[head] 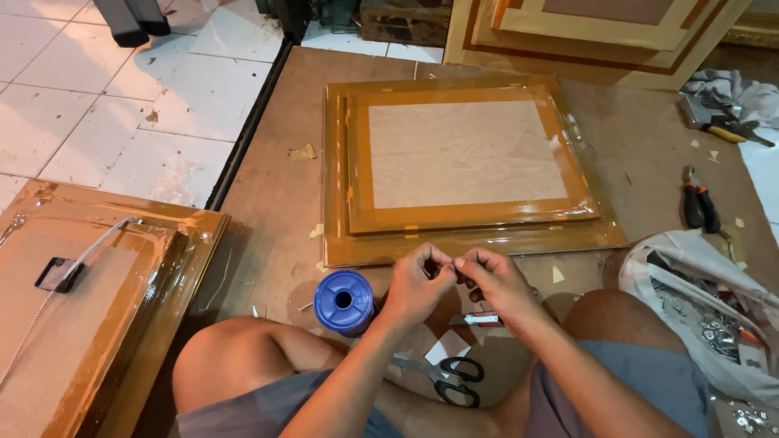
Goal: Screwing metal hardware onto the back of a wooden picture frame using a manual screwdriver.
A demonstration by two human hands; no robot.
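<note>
Left hand (419, 280) and right hand (495, 280) pinched a small unidentifiable piece together above the wrapped frame's (475, 243) edge; attaching it would demand fingertip precision.

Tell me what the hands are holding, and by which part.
Left hand and right hand meet fingertip to fingertip, pinching something small and dark between them; what it is, and where it is gripped, cannot be told.

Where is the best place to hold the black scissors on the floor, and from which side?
Grip the scissors by the black loops, which point right and toward the person's legs; the blades point left, partly under the left forearm. Coming from above with the right hand looks easiest, since they lie flat.
</note>
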